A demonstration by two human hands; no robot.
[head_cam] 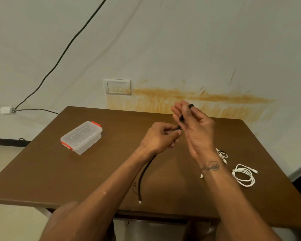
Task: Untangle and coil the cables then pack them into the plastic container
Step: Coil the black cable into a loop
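Above the brown wooden surface (97, 171), our left hand (159, 137) pinches the thin black cable (143, 173); our right hand (197, 129), fingers straight, should wind even loops.

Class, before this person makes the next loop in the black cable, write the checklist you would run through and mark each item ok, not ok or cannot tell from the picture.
1. Left hand grips the black cable: ok.
2. Right hand has the cable against its straight fingers: ok, though how many turns are wound is hidden.
3. Cable's free end lies loose on the table, not caught on anything: ok.
4. Black cable is clear of the coiled white cable: ok.
5. Tangled bundle behind the right wrist sorted: not ok.
6. Plastic container open for packing: not ok, lid sits on it.
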